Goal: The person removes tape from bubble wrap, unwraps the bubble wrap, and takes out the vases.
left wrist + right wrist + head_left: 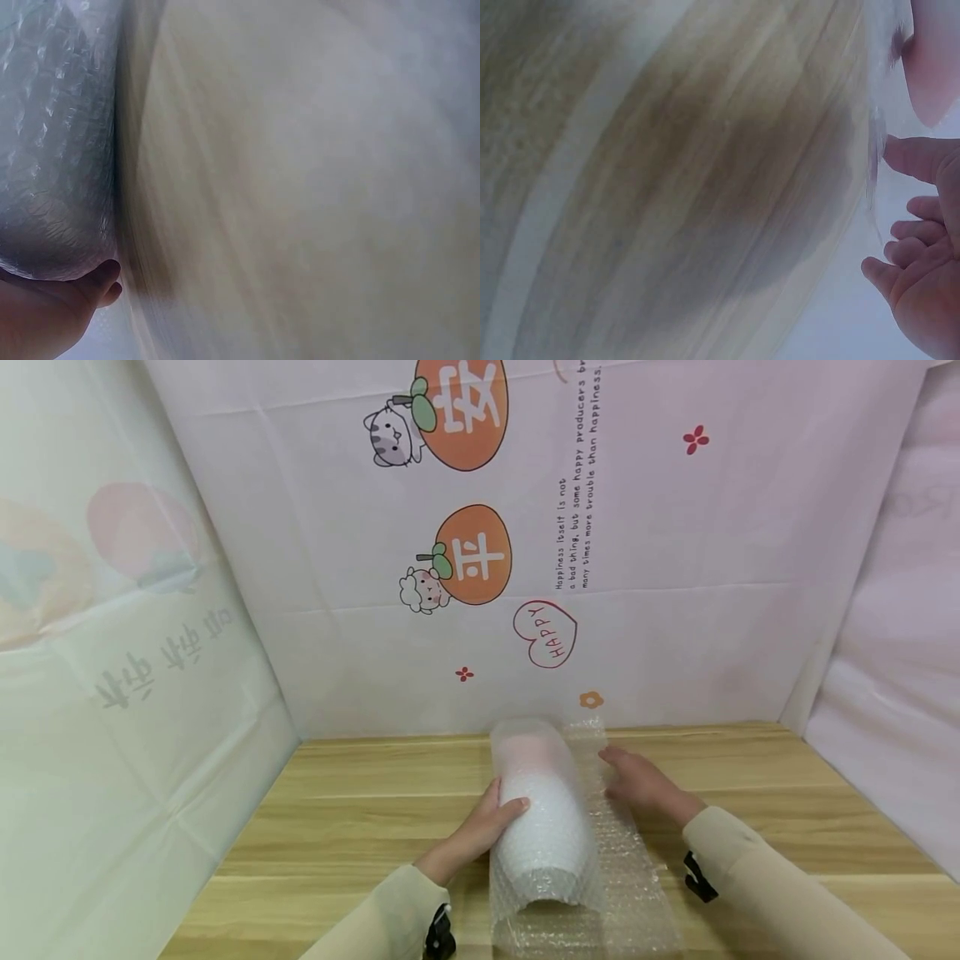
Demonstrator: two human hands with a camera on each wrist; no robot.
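A rounded white object with a pinkish far end (536, 777) lies lengthwise, wrapped in clear bubble wrap (551, 885). Most of its shape is blurred by the plastic layers. My left hand (480, 827) holds the bundle from its left side, thumb laid over the top; in the left wrist view the hand (52, 307) is at the bundle's end. On the other side, a loose flap of the wrap (630, 877) spreads over the table. My right hand (641, 785) is at that flap's outer edge, its fingers loosely bent, one fingertip (904, 154) right at the plastic.
The wood-grain table (360, 827) stretches to both sides of the bundle. Behind it hangs a white printed cloth (660, 610), and more cloth closes off the left (112, 760) and right sides.
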